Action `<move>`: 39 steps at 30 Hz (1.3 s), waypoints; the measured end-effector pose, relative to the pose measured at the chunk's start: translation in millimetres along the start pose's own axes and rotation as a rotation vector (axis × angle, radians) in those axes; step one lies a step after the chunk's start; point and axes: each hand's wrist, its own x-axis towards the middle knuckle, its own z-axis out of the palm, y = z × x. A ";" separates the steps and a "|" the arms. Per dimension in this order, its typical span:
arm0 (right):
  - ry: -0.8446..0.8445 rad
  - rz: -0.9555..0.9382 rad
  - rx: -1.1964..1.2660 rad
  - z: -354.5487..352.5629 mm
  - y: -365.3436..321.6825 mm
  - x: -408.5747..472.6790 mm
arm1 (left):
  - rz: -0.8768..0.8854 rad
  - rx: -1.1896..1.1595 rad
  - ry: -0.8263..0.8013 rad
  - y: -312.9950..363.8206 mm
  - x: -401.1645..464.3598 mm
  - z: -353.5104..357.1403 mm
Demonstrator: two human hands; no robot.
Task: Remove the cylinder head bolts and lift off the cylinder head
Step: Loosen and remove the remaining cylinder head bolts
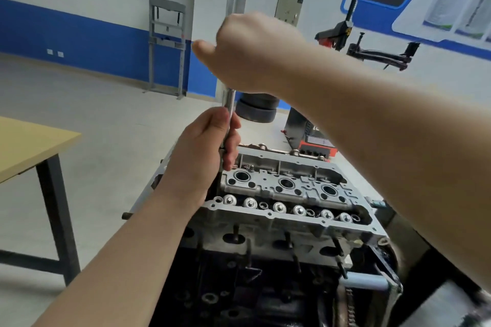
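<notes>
The aluminium cylinder head (287, 207) sits on a dark engine block (252, 287) at lower centre, with three round wells and a row of valve springs showing. A long steel extension bar (230, 106) stands almost upright over the head's far left corner. My left hand (210, 148) grips the bar's lower part, and its lower end is hidden behind the fingers. My right hand (252, 53) is fisted round the tool's top end, above the left hand. The tool's handle is hidden inside the fist.
A wooden table with black legs (29, 151) stands at the left. A red and black tyre machine (313, 138) stands behind the engine. A grey shop press (166, 45) stands against the blue and white wall. Studs stick out of the head's near side.
</notes>
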 end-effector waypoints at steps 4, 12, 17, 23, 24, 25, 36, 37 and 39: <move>0.052 -0.004 -0.233 -3.4 -7.0 -4.8 | 0.068 0.105 0.076 -1.3 -2.6 5.5; -0.113 -0.176 0.429 -7.2 19.6 -17.7 | 0.038 0.075 -0.040 8.1 -6.4 -0.3; -0.059 0.049 0.002 -4.1 4.6 -7.2 | 0.053 0.077 -0.019 4.9 -3.6 2.4; 0.135 -0.109 -0.083 -0.9 -3.9 -17.4 | 0.140 0.078 0.009 4.8 -8.5 1.9; 0.111 -0.176 0.050 -1.4 1.3 -19.1 | 0.111 0.035 -0.018 4.7 -8.6 1.2; 0.070 -0.216 0.219 -2.6 7.0 -21.3 | 0.073 -0.005 -0.049 4.2 -8.2 1.0; 0.192 0.063 -0.165 6.1 -7.3 -14.8 | 0.133 0.102 0.100 -5.9 -3.0 11.7; 0.237 0.005 -0.137 7.2 -9.3 -16.6 | 0.154 0.088 0.103 -5.4 -4.1 11.4; 0.252 -0.113 0.042 7.5 -6.9 -20.4 | 0.148 0.032 0.080 -3.4 -6.4 10.5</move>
